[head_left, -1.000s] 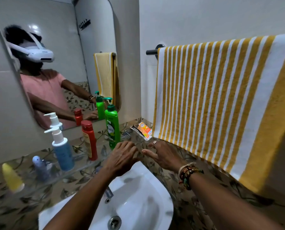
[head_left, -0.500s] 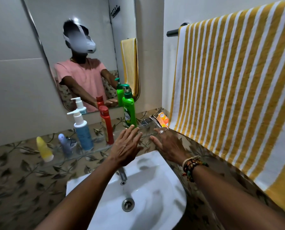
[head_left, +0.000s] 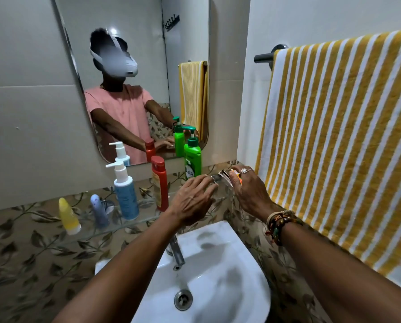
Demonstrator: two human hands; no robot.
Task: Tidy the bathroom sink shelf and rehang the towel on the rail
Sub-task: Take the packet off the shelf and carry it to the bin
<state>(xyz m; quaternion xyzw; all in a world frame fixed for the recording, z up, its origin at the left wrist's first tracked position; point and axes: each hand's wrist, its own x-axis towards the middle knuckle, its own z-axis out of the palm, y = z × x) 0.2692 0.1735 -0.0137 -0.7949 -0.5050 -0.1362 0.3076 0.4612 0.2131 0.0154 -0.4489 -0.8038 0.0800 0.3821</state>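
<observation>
Lift the orange sachet (head_left: 234, 177), pinched by the right hand (head_left: 248, 194) at the glass shelf's (head_left: 134, 223) far right end, clear of the green pump bottle (head_left: 192, 159). Guard with the spread, empty left hand (head_left: 192, 201) beside it; leave the striped towel (head_left: 334, 148) on its rail (head_left: 263, 58).

**What the person is wearing**

A short-sleeved pink T-shirt (head_left: 122, 106) and a white headset (head_left: 122, 64) are showing (only in the mirror (head_left: 136, 22)). Beaded and thread bracelets (head_left: 280, 223) are stacking up on the right wrist, and a ring (head_left: 243, 170) is sitting on the right hand (head_left: 248, 194).
</observation>
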